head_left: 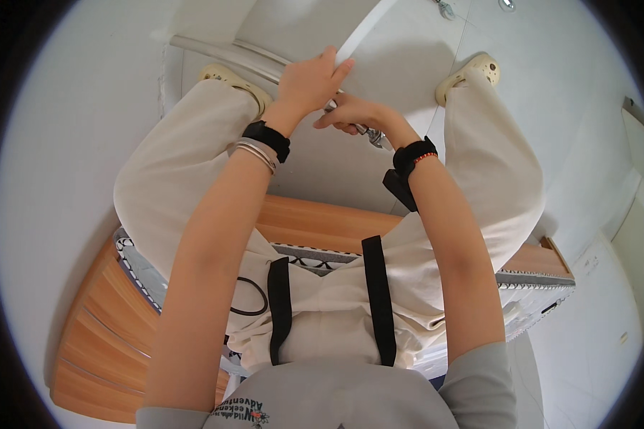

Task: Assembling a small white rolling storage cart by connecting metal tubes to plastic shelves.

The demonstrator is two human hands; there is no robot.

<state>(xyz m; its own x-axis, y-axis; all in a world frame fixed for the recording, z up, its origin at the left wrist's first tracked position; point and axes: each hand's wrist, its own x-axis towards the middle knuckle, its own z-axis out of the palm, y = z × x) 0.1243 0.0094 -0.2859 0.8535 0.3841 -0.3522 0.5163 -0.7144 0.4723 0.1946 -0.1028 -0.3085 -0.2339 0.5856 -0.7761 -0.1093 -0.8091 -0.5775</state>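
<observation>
My left hand is closed at the white edge of a pale curved panel, which runs up and away from between its fingers. Just below and to the right, my right hand is wrapped round a shiny silver metal tool. One end of the tool sticks out under the right palm, and a bit of shiny metal shows between the two hands. Its exact kind and what it touches are hidden by my fingers.
A pale rail lies beside my left shoe; my right shoe stands opposite. Small metal pieces lie on the far floor. I sit on a wooden-framed bed with a patterned mattress edge.
</observation>
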